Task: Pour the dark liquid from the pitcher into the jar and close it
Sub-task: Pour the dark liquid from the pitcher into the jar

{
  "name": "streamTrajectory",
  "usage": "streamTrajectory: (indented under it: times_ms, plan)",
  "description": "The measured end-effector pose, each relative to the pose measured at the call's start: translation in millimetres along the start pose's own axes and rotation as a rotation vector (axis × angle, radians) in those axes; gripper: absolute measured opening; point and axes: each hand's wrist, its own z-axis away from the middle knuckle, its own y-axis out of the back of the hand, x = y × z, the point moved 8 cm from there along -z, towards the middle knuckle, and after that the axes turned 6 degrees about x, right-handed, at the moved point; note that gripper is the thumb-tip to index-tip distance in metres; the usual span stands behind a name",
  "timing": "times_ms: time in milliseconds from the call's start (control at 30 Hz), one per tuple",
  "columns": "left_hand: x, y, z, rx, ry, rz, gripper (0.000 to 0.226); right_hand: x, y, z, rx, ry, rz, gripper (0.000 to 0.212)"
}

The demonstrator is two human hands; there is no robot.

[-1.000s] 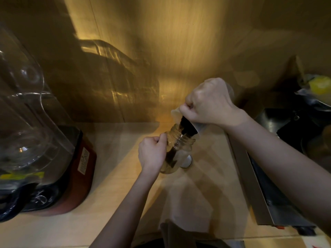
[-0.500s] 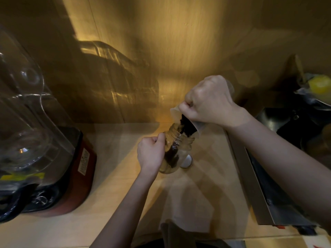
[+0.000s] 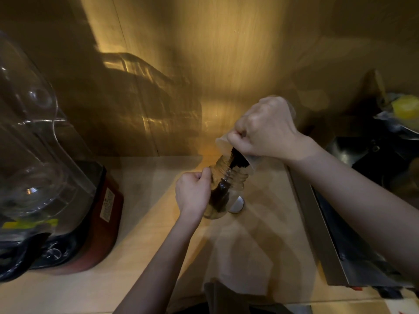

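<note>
A clear jar [image 3: 229,177] with a threaded neck stands tilted on the light wooden counter [image 3: 140,234], and my left hand [image 3: 192,193] grips its left side. Above it, my right hand [image 3: 265,128] holds a clear pitcher [image 3: 223,143] tipped steeply, its spout over the jar's mouth. A stream of dark liquid [image 3: 235,160] runs from the spout into the jar and pools dark in the lower part. A round white lid [image 3: 237,205] lies on the counter just right of the jar's base. Most of the pitcher is hidden behind my right hand.
A blender with a red base [image 3: 99,214] and a large clear cover [image 3: 34,137] fills the left side. A metal tray or appliance edge [image 3: 317,227] runs along the right. A yellow object [image 3: 405,107] sits at the far right. A wooden wall stands behind.
The dark liquid in the jar has risen a little. Both hands hold almost the same places, with the pitcher still tipped over the jar.
</note>
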Motion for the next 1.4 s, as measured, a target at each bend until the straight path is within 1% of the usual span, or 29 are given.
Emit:
streamTrajectory:
  times_ms: [233, 367, 500, 967, 1200, 1400]
  plan:
    - [0, 2, 2, 0.029, 0.02, 0.035, 0.044, -6, 2, -12, -0.006, 0.074, -0.019, 0.034]
    - [4, 6, 3, 0.057, 0.014, 0.028, 0.048, -9, -2, -10, 0.014, 0.101, -0.031, 0.04]
    - [3, 8, 1, 0.066, 0.009, 0.023, 0.047, -10, -2, -11, 0.046, 0.127, -0.037, 0.042]
    - [4, 6, 0, 0.059, 0.027, 0.027, 0.05, -11, -1, -11, 0.038, 0.144, -0.03, 0.043]
    - [3, 4, -1, 0.061, 0.043, 0.025, 0.049, -11, 3, -10, 0.06, 0.175, -0.003, 0.044]
    - [1, 4, -1, 0.061, 0.039, 0.015, 0.044, -13, 0, -10, 0.045, 0.175, -0.019, 0.043]
